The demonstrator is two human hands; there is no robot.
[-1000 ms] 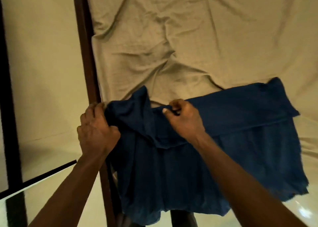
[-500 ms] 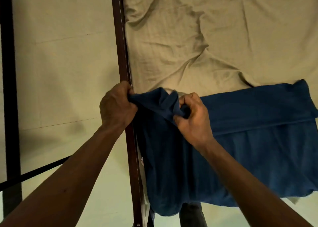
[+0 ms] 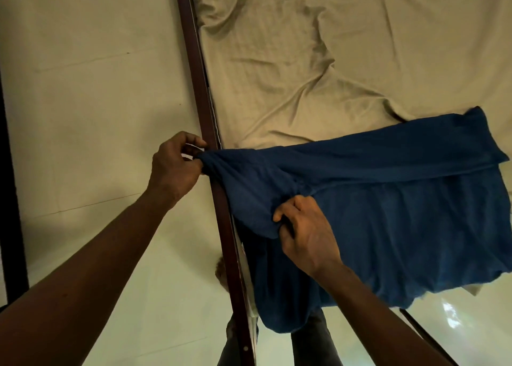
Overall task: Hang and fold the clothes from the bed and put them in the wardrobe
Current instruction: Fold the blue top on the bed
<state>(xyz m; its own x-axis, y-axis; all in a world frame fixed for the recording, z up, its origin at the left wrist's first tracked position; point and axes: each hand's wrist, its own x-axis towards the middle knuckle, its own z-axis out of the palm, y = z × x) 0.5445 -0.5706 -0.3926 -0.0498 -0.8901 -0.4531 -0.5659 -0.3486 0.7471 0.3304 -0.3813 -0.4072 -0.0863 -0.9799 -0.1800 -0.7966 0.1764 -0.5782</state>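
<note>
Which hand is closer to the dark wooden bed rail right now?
Left. The left hand pinches the blue garment right at the bed rail, fingers overlapping it; the right hand grips the cloth further in over the bed, clear of the rail.

The bed (image 3: pixel 360 33), covered by a wrinkled beige sheet (image 3: pixel 277 88) and edged by a dark wooden rail (image 3: pixel 200 71), carries a blue garment (image 3: pixel 415 213) across its near end, drooping over the edge.

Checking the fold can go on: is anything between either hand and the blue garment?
Nothing visible. The left hand pinches the bunched end of the blue garment at the bed rail; the right hand grips a fold.
</note>
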